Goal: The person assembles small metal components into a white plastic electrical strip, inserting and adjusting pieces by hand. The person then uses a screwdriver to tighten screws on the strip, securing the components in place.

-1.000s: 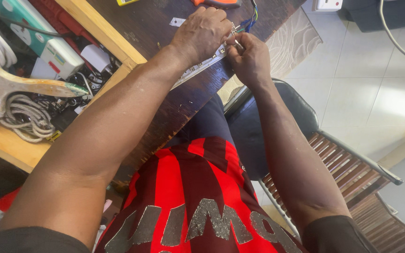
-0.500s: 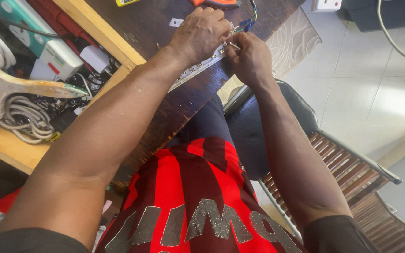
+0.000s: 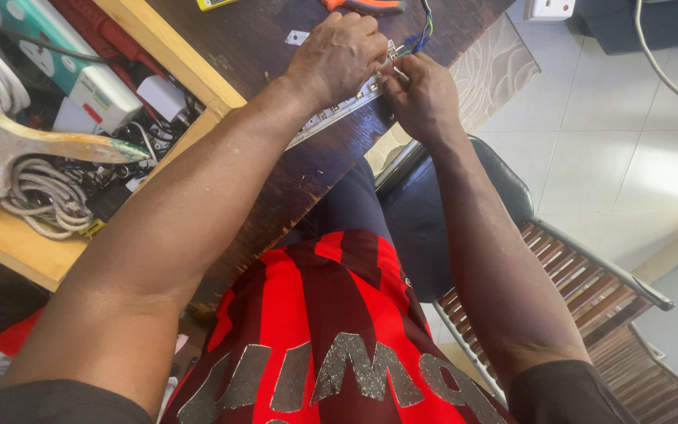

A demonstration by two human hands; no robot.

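1. Dark wooden table (image 3: 276, 47), far centre: one LED strip (image 3: 331, 118) lying on it
2. Left hand (image 3: 339, 55) fingers curled, pressing strip down
3. Right hand (image 3: 421, 94) fingertips pinching strip's far end beside coloured wires (image 3: 421, 35)
4. One orange pliers (image 3: 362, 6) far edge

Bare forearms, black sleeves, red-and-dark striped shirt

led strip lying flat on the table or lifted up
Flat: the strip lies along the dark table, left hand pressing on it.
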